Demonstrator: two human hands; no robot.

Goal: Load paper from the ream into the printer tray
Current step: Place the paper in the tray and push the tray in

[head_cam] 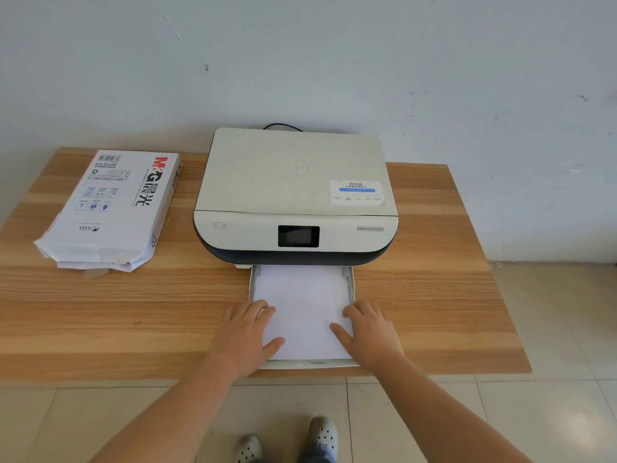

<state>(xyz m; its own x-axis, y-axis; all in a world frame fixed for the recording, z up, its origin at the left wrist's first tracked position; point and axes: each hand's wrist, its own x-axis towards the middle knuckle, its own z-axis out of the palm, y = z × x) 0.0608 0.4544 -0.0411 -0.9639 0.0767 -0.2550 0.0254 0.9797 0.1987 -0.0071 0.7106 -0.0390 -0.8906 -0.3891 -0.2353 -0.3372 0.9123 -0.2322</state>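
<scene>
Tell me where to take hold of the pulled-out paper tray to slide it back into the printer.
Take the tray by its front lip, the edge nearest you, coming from the front. Side rails are thin and run under the printer, so they offer little to hold. The paper lies flat inside. Left hand and right hand already rest at its front corners.

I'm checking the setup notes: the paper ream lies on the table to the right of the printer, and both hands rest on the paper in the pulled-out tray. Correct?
Not quite. In the head view the ream lies left of the printer, not right. The rest holds: left hand and right hand rest on the paper in the pulled-out tray.
</scene>
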